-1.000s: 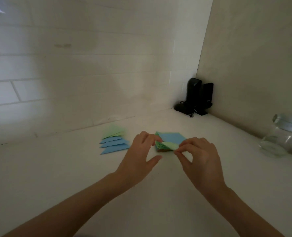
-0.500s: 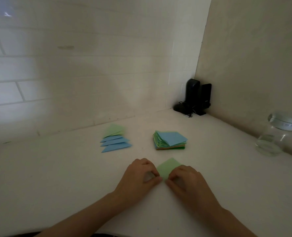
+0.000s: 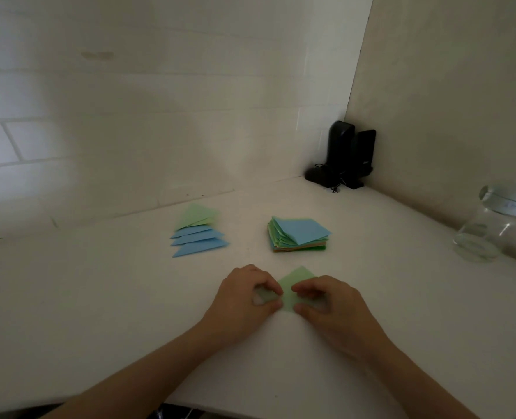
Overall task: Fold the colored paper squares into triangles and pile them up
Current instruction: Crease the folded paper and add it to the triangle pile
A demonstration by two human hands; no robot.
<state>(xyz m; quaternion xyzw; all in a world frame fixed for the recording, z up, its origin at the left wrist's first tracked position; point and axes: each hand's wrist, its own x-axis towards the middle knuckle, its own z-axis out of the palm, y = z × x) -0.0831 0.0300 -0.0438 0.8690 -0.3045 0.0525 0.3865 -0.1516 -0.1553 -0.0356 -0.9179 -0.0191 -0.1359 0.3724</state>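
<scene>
With our left hand [image 3: 244,300] and right hand [image 3: 326,303] pinching the green square [image 3: 294,285] near us on the table [image 3: 99,297], we should align opposite corners before creasing.

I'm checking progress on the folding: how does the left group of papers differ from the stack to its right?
The left pile of triangles holds folded pieces, fanned out and overlapping toward the viewer; the square stack holds unfolded sheets lying roughly one above another. The pile shows only green and blue; the stack, blue on top, also shows orange at the bottom edge. The pile looks flat, the stack thicker. Both rest on the white table, untouched by either hand.
</scene>
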